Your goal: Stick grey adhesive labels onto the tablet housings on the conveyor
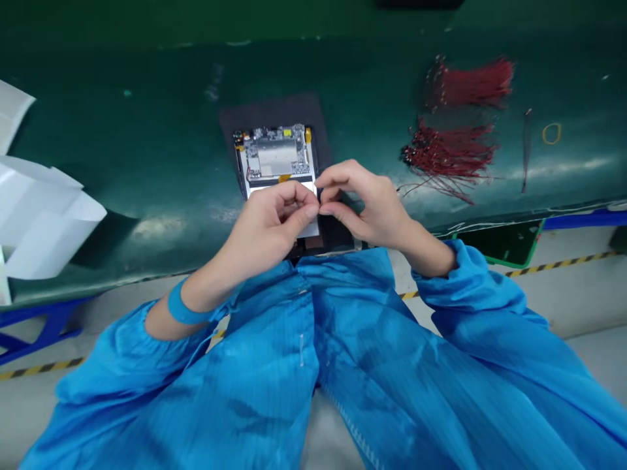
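Observation:
An opened tablet-like device (277,156) with a bare circuit board lies on a dark mat (274,108) on the green work surface (147,150). My left hand (272,225) and my right hand (365,205) meet just above the device's near half. Both are pinched, fingertips touching each other around something small and dark that I cannot make out. The hands hide the lower part of the device. A blue wrist strap (183,310) circles my left wrist, and both arms wear blue sleeves.
Two bundles of red wires (455,147) lie to the right on the surface, with a thin dark tool (526,150) and a small yellow ring (552,134) beyond them. White folded sheets (39,209) sit at the left edge. The floor below shows yellow-black tape.

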Demonstrator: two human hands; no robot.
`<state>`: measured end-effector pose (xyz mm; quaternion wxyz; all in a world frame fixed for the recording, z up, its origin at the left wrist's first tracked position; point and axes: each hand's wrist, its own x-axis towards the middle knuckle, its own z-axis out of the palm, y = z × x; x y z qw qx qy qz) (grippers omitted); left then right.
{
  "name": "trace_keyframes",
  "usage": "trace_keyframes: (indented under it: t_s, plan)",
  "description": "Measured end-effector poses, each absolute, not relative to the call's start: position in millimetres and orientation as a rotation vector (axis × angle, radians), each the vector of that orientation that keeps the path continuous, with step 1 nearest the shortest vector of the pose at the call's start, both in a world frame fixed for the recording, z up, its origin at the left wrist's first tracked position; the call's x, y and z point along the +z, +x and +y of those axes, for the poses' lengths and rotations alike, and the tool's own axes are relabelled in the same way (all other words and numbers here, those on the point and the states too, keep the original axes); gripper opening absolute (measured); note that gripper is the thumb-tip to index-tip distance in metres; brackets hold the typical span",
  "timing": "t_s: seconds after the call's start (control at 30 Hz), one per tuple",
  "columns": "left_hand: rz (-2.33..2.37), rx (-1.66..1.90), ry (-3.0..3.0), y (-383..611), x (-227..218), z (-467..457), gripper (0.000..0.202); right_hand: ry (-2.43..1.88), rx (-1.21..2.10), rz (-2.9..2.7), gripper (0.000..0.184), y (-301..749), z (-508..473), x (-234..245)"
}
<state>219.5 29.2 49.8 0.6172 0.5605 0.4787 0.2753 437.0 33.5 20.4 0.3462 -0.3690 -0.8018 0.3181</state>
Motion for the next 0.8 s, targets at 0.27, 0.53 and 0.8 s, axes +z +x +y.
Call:
trace_keyframes:
  t_s: [0.27, 0.53, 0.8]
  plan:
    - [1.043, 0.475, 0.976, 188.0, 50.4, 16.5, 0.045, -0.841, 0.729, -2.149, 0.024, 414.8, 22.1, 20.3]
    - [1.412, 0.877, 1.732, 167.6, 37.0, -22.0, 0.026, -0.823, 0.564, -2.393, 0.022, 418.0, 1.9, 7.6]
    - [1.277, 0.94, 2.391, 144.2, -10.6, -53.3, 0.025, -0.838, 0.435, -2.532, 0.025, 422.8, -18.7, -9.0]
